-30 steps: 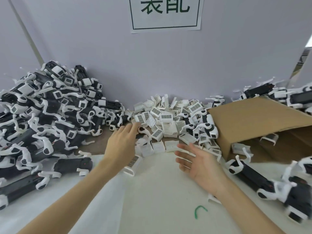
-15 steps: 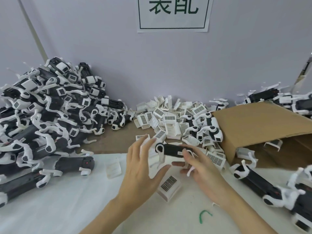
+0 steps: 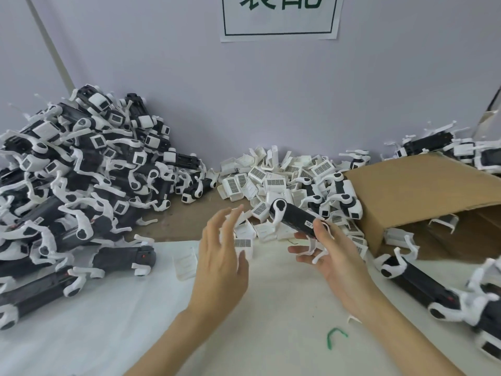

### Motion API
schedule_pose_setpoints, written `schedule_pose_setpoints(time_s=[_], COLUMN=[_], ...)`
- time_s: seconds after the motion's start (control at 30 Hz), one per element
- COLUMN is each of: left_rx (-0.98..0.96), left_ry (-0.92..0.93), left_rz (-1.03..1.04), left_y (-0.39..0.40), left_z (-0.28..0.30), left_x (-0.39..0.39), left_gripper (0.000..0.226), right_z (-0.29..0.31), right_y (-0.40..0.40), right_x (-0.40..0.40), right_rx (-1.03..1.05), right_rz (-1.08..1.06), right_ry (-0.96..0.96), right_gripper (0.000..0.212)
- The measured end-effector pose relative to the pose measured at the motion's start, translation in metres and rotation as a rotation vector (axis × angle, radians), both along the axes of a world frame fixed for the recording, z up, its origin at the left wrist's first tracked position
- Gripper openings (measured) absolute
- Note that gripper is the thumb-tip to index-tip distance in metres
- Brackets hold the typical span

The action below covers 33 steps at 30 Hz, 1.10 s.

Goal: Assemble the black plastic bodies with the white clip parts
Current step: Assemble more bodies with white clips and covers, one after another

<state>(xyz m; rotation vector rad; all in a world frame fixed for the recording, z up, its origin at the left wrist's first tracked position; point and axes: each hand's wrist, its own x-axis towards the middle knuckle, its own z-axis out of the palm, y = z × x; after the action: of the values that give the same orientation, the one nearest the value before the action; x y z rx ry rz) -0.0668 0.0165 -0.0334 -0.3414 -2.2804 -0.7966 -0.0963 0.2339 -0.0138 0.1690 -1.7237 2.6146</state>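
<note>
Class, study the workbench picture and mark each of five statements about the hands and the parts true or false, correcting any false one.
1. The right hand holds a black plastic body. True.
2. The left hand grips that black body too. False: it holds a white clip part, apart from the body.
3. The big pile of assembled units lies on the left. True.
4. The cardboard box stands upright with its flaps closed. False: it lies on its side, its opening facing the camera.
5. A small green scrap lies on the white sheet. True.
</note>
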Motion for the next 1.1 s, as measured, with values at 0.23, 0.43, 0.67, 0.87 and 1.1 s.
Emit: schedule_pose_setpoints(time_s=[0.23, 0.43, 0.67, 0.87, 1.1], left_rx=[0.596, 0.912, 0.909, 0.882, 0.942], left_ry=[-0.366, -0.395, -0.355, -0.405, -0.401], left_rz=[-0.334, -0.499, -0.397, -0.315, -0.336], left_y=[0.003, 0.009, 0.012, 0.007, 0.011], left_z=[0.006, 0.006, 0.0, -0.004, -0.003], left_x=[0.011, 0.013, 0.022, 0.023, 0.023], left_gripper=[0.051, 0.05, 0.041, 0.047, 0.039], right_z=[-0.005, -0.011, -0.017, -0.014, -0.018], right_y=[-0.01, -0.018, -0.02, -0.024, -0.026], right_x=[0.008, 0.014, 0.02, 0.024, 0.028], right_rx=[0.146, 0.104, 0.312, 0.33, 0.522], right_rz=[0.15, 0.22, 0.114, 0.119, 0.041], right_ry=[-0.003, 0.03, 0.13, 0.137, 0.222], right_gripper=[0.055, 0.05, 0.041, 0.043, 0.042])
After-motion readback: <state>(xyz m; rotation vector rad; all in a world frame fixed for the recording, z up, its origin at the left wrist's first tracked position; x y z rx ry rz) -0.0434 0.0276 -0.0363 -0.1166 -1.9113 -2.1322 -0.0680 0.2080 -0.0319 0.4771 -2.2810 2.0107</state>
